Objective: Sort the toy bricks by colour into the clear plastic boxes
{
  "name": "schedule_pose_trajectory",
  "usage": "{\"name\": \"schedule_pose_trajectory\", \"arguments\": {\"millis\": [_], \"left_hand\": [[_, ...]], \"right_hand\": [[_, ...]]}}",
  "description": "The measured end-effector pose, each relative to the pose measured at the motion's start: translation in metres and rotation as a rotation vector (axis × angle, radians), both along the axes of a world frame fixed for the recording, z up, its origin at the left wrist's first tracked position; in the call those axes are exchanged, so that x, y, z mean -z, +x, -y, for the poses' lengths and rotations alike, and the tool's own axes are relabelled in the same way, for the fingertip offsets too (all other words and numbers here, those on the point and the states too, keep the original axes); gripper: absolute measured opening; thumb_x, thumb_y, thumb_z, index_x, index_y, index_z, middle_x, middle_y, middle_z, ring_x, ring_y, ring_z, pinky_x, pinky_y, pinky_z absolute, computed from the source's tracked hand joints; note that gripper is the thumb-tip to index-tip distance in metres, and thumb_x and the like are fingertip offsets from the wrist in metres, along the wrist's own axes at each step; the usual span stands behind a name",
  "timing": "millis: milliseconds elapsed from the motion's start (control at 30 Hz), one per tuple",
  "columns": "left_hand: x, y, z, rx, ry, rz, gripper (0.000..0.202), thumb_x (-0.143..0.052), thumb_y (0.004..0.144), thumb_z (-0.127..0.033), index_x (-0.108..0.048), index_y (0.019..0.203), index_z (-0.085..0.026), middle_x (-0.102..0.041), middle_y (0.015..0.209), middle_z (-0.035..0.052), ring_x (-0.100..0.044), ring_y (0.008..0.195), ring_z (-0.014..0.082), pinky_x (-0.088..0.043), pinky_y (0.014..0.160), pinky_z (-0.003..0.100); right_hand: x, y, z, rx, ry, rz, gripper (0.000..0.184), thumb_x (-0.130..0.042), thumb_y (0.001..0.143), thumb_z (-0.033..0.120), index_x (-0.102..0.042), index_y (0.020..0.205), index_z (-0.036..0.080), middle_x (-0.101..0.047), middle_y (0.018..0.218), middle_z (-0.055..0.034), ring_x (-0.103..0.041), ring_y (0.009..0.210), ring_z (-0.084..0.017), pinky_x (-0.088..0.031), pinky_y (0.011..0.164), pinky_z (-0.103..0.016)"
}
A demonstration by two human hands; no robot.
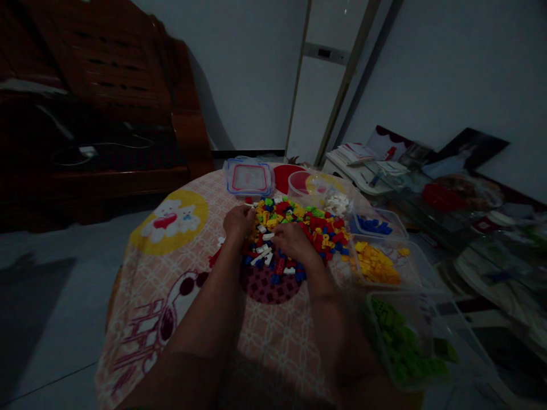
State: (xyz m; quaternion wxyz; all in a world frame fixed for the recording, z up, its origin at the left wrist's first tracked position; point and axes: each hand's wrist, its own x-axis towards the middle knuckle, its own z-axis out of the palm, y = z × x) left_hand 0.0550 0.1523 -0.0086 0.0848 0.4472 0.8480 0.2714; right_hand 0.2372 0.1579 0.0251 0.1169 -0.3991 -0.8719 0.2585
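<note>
Mixed building bricks (314,219) in red, yellow, green, blue and white lie in a loose pile on the round table. At the pile's left edge, my left hand (239,222) is closed in a pinch, with a small white piece (252,206) showing at its fingertips. My right hand (294,241) reaches over the middle of the pile, its fingers closed on a white building brick (268,236). Several more white bricks (261,249) lie between and below the hands. The right hand's palm side is hidden.
Clear boxes hold blue bricks (374,225), yellow bricks (376,263) and green bricks (404,341) on the right. White bricks (338,202) sit behind the pile, near a round clear tub (305,183). A lidded container (249,177) stands at the back. A cluttered glass table (410,188) adjoins.
</note>
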Motion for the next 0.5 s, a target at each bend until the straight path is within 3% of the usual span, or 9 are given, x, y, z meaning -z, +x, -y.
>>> {"name": "schedule_pose_trajectory", "arguments": {"millis": [267,500], "left_hand": [[-0.001,0.001,0.000,-0.019,-0.024,0.009,0.043,-0.047,0.091,-0.039,-0.076,0.118,-0.023,-0.075,0.115,0.0101,-0.068,0.106,0.0281,-0.049,0.084,0.033],[-0.003,0.002,0.001,-0.017,-0.009,0.028,0.042,-0.047,0.091,-0.039,-0.076,0.117,-0.024,-0.075,0.117,0.0093,-0.067,0.107,0.0277,-0.048,0.084,0.032]], "right_hand": [[0.003,0.017,-0.015,0.285,-0.491,-0.528,0.019,-0.065,0.072,0.013,-0.067,0.091,0.016,-0.063,0.056,0.0056,-0.064,0.049,-0.014,-0.049,0.046,-0.021],[-0.005,0.044,-0.026,0.421,-0.493,-0.743,0.018,-0.072,0.066,0.017,-0.063,0.081,0.017,-0.064,0.051,0.0045,-0.060,0.042,-0.011,-0.047,0.039,-0.017]]}}
